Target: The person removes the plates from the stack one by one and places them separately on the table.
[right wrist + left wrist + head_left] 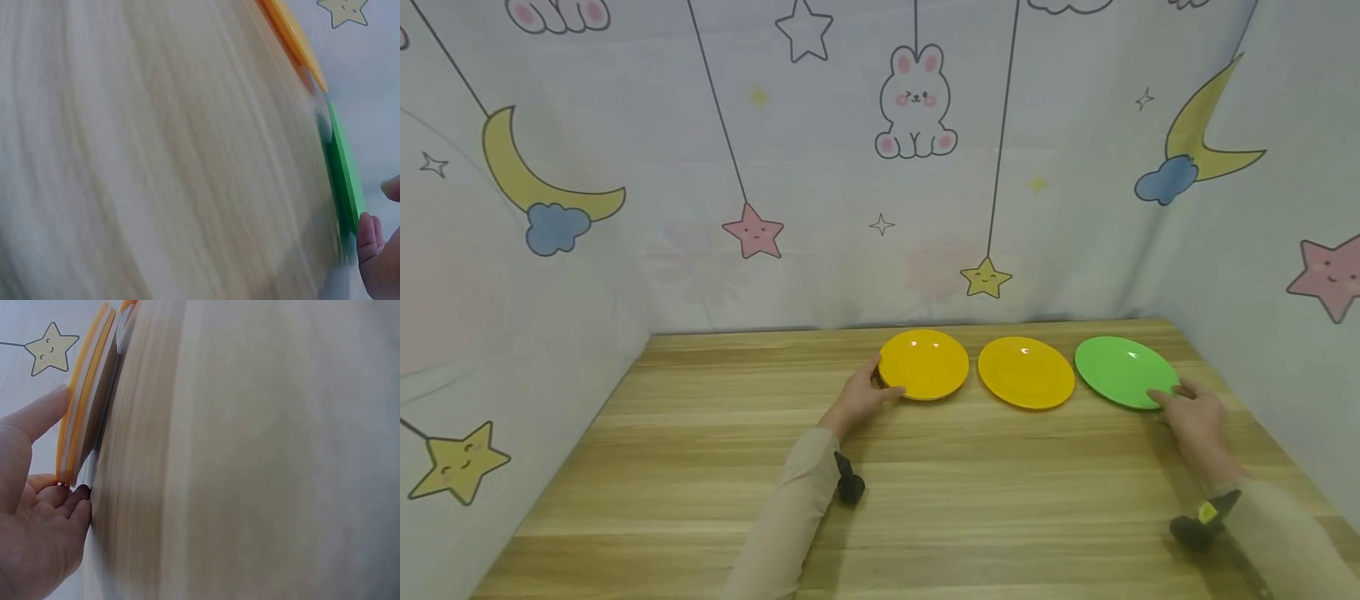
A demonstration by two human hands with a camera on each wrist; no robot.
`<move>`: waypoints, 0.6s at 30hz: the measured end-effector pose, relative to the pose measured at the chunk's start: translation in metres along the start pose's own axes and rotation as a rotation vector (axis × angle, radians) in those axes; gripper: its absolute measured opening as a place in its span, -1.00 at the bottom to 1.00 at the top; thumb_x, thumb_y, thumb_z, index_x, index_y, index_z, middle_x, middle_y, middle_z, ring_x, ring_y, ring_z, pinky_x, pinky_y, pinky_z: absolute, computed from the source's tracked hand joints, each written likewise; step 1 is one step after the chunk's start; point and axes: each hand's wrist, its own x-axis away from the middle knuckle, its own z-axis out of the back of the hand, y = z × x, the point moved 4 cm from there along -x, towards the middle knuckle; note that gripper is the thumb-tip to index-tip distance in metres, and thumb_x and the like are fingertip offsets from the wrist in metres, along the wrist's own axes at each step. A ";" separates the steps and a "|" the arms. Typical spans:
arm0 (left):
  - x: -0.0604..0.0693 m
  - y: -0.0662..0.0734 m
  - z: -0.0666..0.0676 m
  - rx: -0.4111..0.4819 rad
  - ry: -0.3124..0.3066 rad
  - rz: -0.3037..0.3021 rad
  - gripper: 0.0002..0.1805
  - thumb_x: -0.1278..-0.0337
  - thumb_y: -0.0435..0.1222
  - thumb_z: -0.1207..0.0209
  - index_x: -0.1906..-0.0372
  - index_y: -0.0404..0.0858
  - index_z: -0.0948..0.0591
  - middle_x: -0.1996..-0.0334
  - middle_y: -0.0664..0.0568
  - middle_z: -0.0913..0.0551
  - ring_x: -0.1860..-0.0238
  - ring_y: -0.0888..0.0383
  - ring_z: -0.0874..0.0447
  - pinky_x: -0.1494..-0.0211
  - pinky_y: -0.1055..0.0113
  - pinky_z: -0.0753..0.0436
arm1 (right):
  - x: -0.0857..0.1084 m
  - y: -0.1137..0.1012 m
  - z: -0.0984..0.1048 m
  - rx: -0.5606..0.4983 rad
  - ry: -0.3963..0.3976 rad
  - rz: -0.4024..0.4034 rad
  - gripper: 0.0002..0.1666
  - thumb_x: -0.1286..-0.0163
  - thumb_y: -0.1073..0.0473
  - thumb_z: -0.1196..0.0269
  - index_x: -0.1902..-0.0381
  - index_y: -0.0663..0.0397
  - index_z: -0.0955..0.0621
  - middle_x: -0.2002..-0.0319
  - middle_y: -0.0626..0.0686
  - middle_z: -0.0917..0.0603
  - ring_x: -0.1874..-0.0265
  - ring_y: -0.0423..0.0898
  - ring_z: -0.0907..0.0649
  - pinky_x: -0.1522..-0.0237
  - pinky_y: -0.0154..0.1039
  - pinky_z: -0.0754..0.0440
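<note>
Fingers (pixel 55 495) of the left hand (pixel 857 398) go under a round, shiny yellow plate (pixel 923 365), with the thumb (pixel 47 412) at its edge, probably so it won't slip. That hand is gripping it (the edge looks double, maybe two plates). Right of that hand lies another round yellow plate (pixel 1026 372). The right hand (pixel 1198 421) touches the near edge of a round, shiny green plate (pixel 1123 371); I can't tell if it pinches. Both arms reach forward, leaning inward.
</note>
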 end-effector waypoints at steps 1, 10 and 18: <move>0.000 0.000 0.000 0.001 -0.001 0.001 -0.05 0.01 -0.08 -0.26 -0.39 -0.34 -0.02 -0.36 -0.12 -0.12 -0.37 0.01 -0.03 -0.39 0.13 -0.09 | 0.000 -0.002 -0.002 0.006 -0.012 0.009 -0.13 -0.26 0.12 -0.13 -0.35 0.41 0.01 -0.25 0.43 -0.17 0.67 -0.40 -0.51 0.59 -0.47 -0.56; 0.002 0.002 0.001 0.002 0.002 -0.006 -0.07 0.00 -0.10 -0.26 -0.38 -0.33 -0.03 -0.36 -0.12 -0.11 -0.37 0.01 -0.03 -0.39 0.14 -0.09 | 0.001 -0.026 -0.030 -0.006 -0.100 0.139 -0.16 -0.30 0.08 -0.10 -0.30 0.52 -0.02 -0.19 0.49 -0.22 0.57 -0.56 -0.45 0.43 -0.55 -0.57; 0.002 0.003 0.001 0.012 -0.003 -0.005 -0.07 -0.01 -0.11 -0.26 -0.39 -0.34 -0.02 -0.37 -0.13 -0.09 -0.37 0.00 -0.03 -0.39 0.15 -0.09 | 0.002 -0.049 -0.058 0.015 -0.197 0.200 -0.19 -0.32 0.04 -0.10 -0.28 0.52 -0.10 -0.14 0.48 -0.30 0.52 -0.57 -0.45 0.37 -0.46 -0.62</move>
